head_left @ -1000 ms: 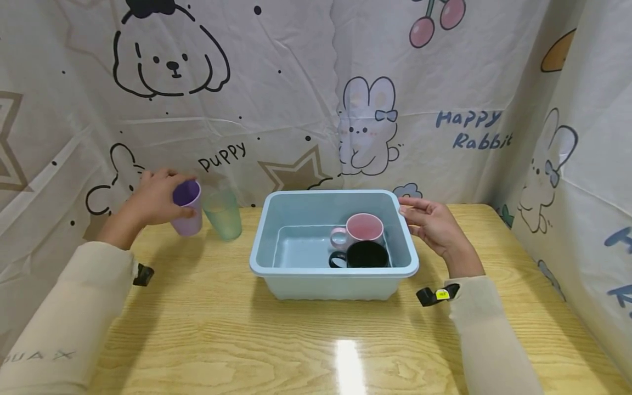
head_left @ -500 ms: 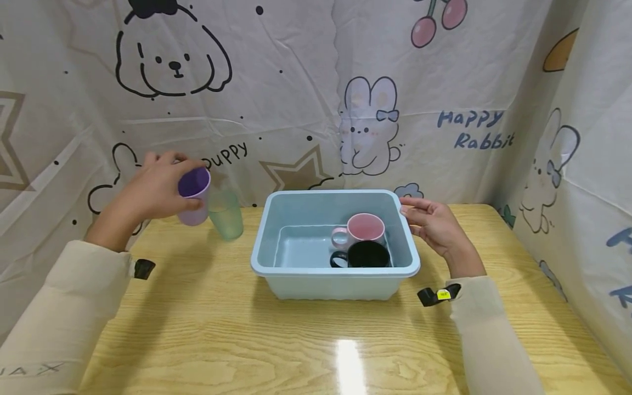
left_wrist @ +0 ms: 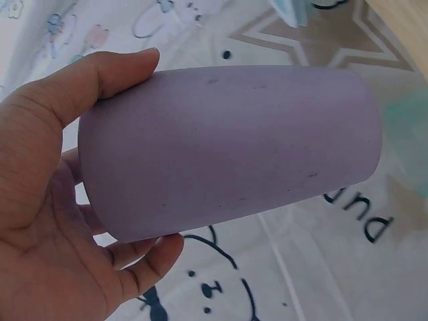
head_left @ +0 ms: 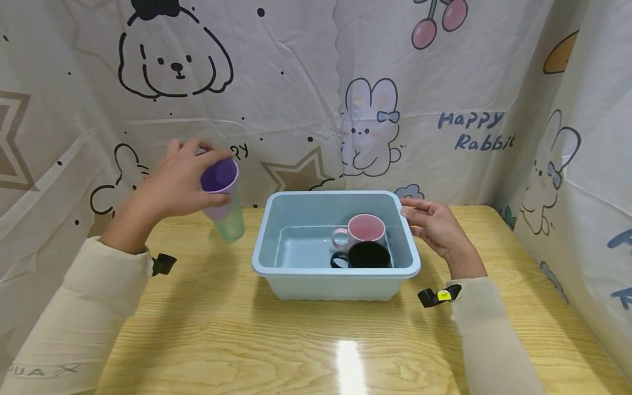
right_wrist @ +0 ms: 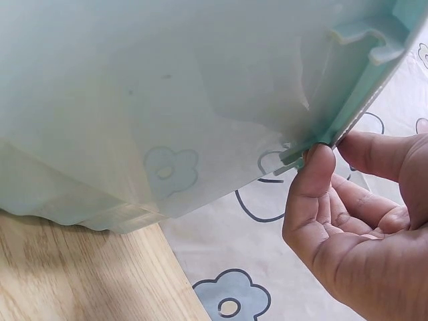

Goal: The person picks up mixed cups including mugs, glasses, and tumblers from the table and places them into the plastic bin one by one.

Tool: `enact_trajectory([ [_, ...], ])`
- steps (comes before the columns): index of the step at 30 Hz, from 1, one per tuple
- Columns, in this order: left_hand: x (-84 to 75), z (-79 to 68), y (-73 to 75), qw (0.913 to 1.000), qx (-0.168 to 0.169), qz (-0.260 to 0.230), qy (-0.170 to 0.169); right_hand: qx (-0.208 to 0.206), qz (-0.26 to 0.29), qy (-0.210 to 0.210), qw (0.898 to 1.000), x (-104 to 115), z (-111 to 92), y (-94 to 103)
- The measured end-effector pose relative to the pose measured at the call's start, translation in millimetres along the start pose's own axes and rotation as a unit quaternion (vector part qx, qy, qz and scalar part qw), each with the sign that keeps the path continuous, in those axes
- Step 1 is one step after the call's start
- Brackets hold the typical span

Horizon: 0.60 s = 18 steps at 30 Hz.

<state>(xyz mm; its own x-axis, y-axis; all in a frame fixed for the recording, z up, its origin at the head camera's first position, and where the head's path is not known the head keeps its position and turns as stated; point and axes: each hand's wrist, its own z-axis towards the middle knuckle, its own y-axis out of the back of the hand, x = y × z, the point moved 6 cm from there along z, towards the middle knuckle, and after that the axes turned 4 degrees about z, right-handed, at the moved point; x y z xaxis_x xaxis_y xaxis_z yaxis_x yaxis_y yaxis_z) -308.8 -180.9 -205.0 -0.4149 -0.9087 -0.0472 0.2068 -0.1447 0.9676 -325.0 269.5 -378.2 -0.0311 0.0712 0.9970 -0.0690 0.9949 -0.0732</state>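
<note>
My left hand [head_left: 180, 178] grips a purple cup [head_left: 219, 178] near its rim, thumb on one side and fingers on the other. The cup is raised off the table, in front of a green translucent cup [head_left: 232, 222] that it partly hides. In the left wrist view the purple cup [left_wrist: 234, 147] spans the frame, its base toward the green cup [left_wrist: 408, 134]. My right hand [head_left: 436, 227] pinches the right rim of a light blue basin [head_left: 333, 286]; the right wrist view shows thumb and finger at the rim's edge. Inside the basin's right half sit a pink mug [head_left: 365, 227] and a black mug [head_left: 369, 255].
The basin stands on a wooden table [head_left: 237, 345]. Behind and to the right hangs a white printed cloth [head_left: 286, 66], close to the table's back edge. The green cup stands left of the basin, near the cloth.
The left hand has lifted the purple cup from the table and carried it up and to the right, toward the green cup. The right hand stays at the basin's rim.
</note>
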Motion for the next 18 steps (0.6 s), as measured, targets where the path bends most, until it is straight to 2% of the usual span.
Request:
enact_trajectory([
  [6, -22.0, 4.4, 6.1, 0.9996, 0.004, -0.013, -0.023, 0.002, 0.001, 0.002, 1.0, 1, 0, 0.0],
  [18, -56.9, 18.3, 5.1, 0.9966, 0.009, -0.06, -0.056, 0.005, 0.002, -0.001, 1.0, 1, -1, -0.2],
])
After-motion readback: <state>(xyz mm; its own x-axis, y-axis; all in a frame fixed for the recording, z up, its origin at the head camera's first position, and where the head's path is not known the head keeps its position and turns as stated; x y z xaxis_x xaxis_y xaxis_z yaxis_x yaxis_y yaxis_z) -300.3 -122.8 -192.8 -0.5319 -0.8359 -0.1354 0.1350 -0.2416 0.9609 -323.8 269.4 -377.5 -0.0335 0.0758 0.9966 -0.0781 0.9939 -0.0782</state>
